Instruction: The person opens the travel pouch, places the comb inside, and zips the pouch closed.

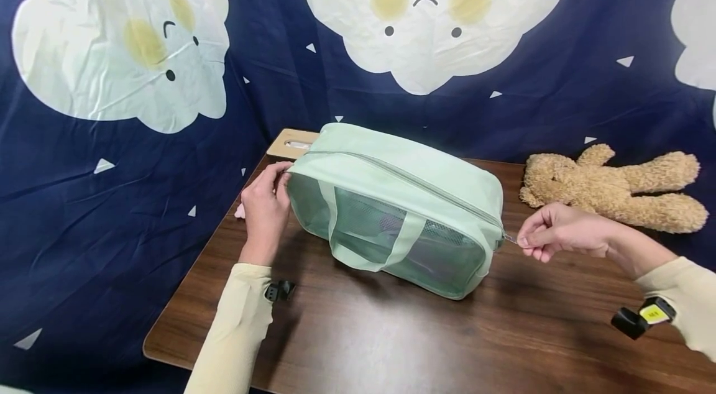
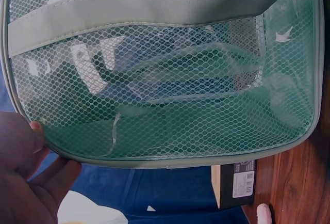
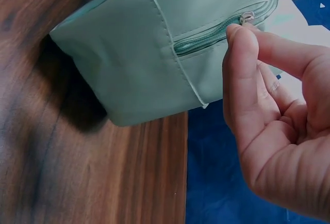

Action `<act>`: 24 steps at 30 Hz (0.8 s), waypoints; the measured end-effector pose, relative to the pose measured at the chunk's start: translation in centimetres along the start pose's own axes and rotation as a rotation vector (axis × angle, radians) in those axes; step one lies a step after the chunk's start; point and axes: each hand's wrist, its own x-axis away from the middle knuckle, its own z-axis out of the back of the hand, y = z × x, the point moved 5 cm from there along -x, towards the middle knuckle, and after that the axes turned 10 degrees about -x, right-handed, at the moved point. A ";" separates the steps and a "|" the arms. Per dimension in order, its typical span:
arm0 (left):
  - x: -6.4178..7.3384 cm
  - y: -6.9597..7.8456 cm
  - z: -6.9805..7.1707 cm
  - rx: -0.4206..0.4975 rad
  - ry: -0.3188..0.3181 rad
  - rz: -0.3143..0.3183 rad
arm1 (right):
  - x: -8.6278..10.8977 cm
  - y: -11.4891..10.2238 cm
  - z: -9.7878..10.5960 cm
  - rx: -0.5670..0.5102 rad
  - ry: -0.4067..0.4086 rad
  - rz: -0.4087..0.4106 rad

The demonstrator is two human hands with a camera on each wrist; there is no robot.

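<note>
A mint-green zip bag (image 1: 408,176) with see-through mesh sides and a strap handle (image 1: 405,238) stands on the table. My left hand (image 1: 265,201) pinches its upper left corner; in the left wrist view the fingertips (image 2: 64,177) sit at the piped edge beside the mesh panel (image 2: 180,115). At the other end, my right hand (image 1: 559,233) pinches the zipper pull between thumb and fingers. The right wrist view shows the metal slider (image 3: 248,16) on the bag's end, with a short stretch of zipper teeth (image 3: 198,42) behind it. What lies inside the bag is unclear.
A plush teddy bear (image 1: 604,186) lies at the back right, close to my right forearm. Behind the bag's left end is a wooden-topped box (image 1: 285,140), with a small pink thing (image 1: 240,211) nearby. A dark blue cloud-print cloth (image 1: 268,58) hangs behind the wooden table (image 1: 358,344).
</note>
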 end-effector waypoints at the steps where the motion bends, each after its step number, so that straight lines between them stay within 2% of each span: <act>1: 0.0 0.0 0.0 0.003 0.002 0.001 | 0.0 0.1 0.0 -0.003 0.007 -0.005; 15: -0.3 -0.1 -0.2 0.002 0.013 -0.009 | -1.1 3.9 0.0 -0.042 0.092 -0.084; 24: -0.1 -0.2 -0.1 0.002 0.002 -0.005 | -1.5 4.5 -0.4 -0.021 0.133 -0.079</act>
